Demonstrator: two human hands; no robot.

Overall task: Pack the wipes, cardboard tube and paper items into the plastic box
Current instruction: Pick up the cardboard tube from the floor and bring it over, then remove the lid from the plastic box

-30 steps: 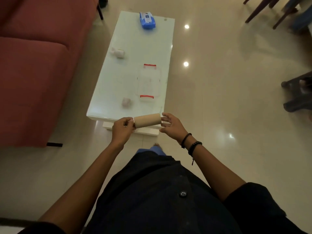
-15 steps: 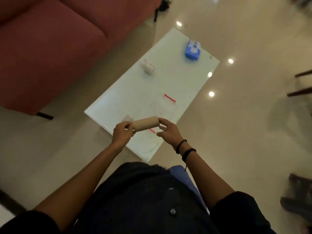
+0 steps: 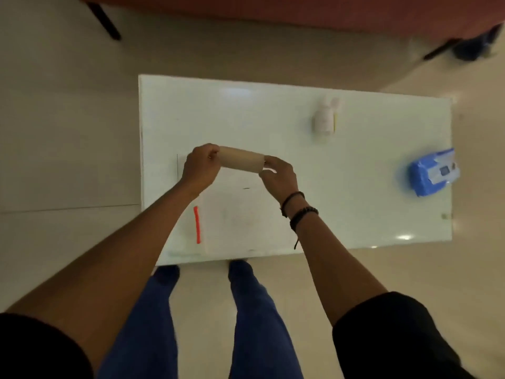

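I hold a brown cardboard tube [image 3: 241, 161] level above the white table [image 3: 355, 214]. My left hand [image 3: 200, 166] grips its left end and my right hand [image 3: 278, 175] pinches its right end. Below my arms stands the clear plastic box [image 3: 240, 220] with a red clip [image 3: 196, 224] on its left side; its far part is hidden by my hands. A white paper roll [image 3: 325, 119] lies at the far right of the table. The blue pack of wipes [image 3: 431, 172] sits near the right edge.
A red sofa [image 3: 300, 9] runs along the far side of the table, with a dark leg [image 3: 105, 19] at the left. Pale tiled floor surrounds the table. My legs in blue trousers [image 3: 254, 310] stand at the near edge.
The view has swung round so the table now lies crosswise in front of me. Both hands have carried the tube over the table, above the box.
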